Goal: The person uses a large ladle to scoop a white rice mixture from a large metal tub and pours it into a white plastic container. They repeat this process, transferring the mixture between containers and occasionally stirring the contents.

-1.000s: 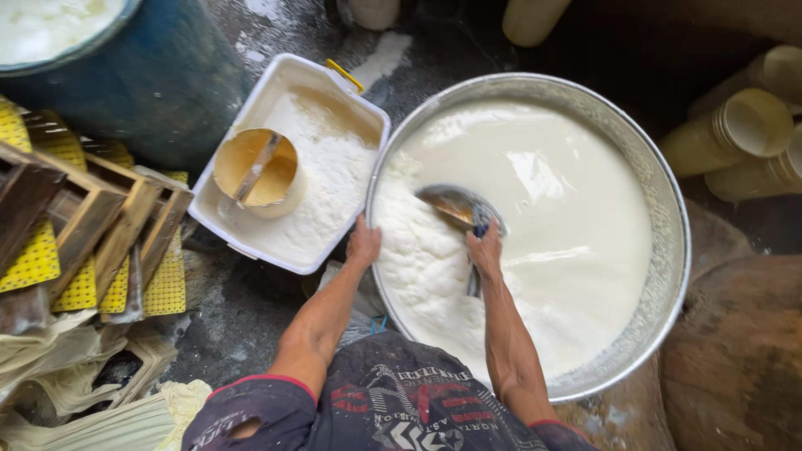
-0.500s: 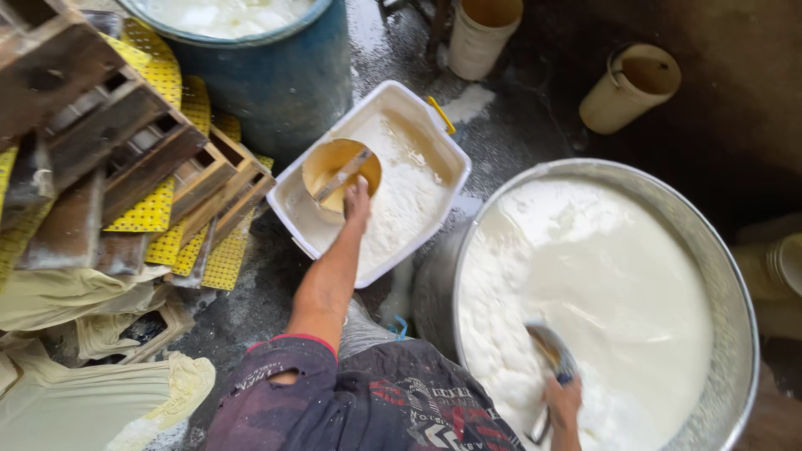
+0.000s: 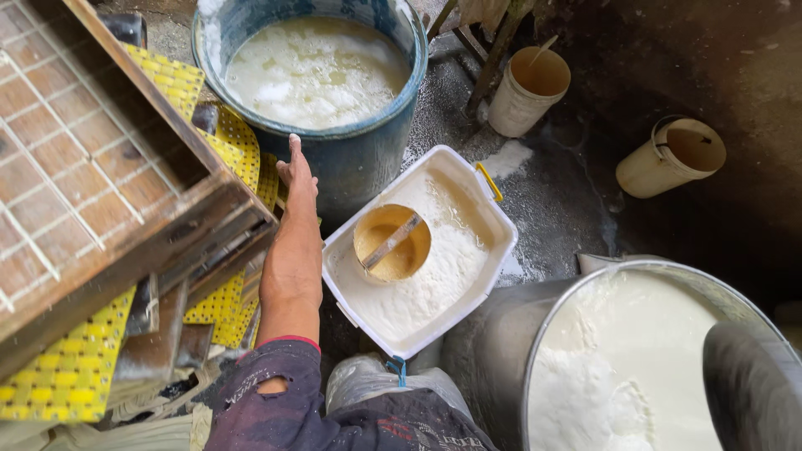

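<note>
My left hand (image 3: 297, 174) is stretched forward with flat fingers and holds nothing. It lies between a stack of wooden frames (image 3: 100, 184) and the side of a blue barrel (image 3: 368, 159) filled with foamy white liquid. Just right of my forearm stands a white rectangular tub (image 3: 493, 219) of white liquid, with a round yellow scoop (image 3: 391, 242) floating in it. At the lower right is a large metal basin (image 3: 501, 351) full of white liquid. My right hand is out of sight; a blurred dark grey object (image 3: 752, 388) rises over the basin.
Yellow perforated mats (image 3: 67, 367) lie under the wooden frames at the left. Two cream-coloured buckets (image 3: 528, 92) (image 3: 668, 159) sit on the wet dark floor at the back right. Folded cloths (image 3: 150, 430) lie at the bottom left.
My left hand has left the yellow scoop and reached forward to the side of the blue barrel. My view has swung left, and my right hand with its ladle has dropped out of view.
</note>
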